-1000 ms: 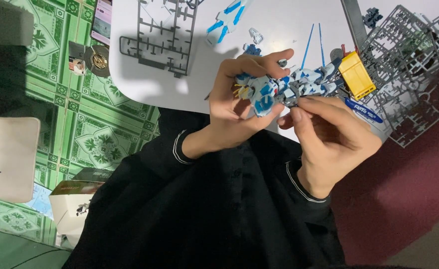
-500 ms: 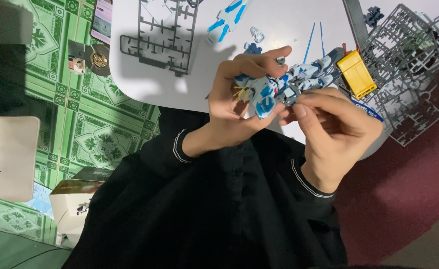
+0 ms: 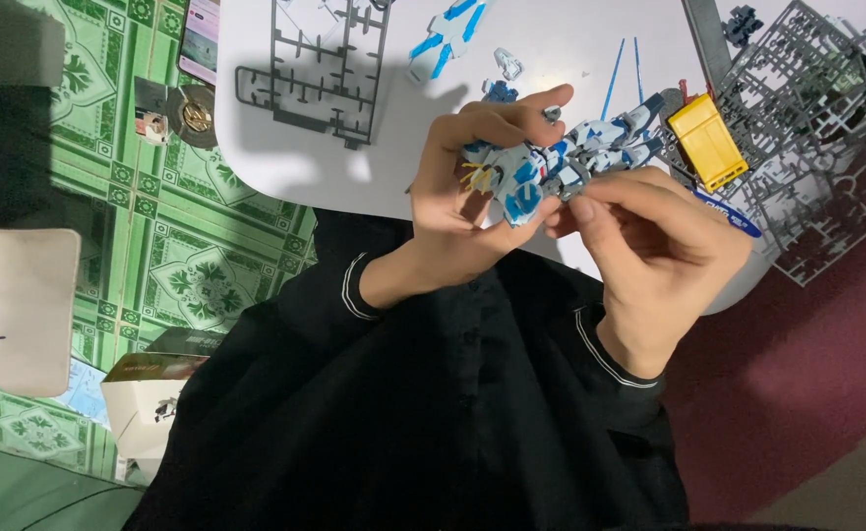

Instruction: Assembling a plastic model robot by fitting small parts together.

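the blue-and-white model figure (image 3: 561,162) looks like smooth, slightly glossy plastic. at ten o'clock from it, a grey parts frame (image 3: 320,74) is matt plastic on the smooth white tabletop (image 3: 570,39). the black sleeves (image 3: 354,295) are soft matt cloth.

The right hand (image 3: 654,241) has closed in on the blue-and-white model figure (image 3: 561,162): a second ago its fingertips sat at the figure's lower right, now they pinch against its middle, touching the left hand (image 3: 472,187). The blue pen (image 3: 728,213), previously exposed beside the knuckles, is now largely covered by them.
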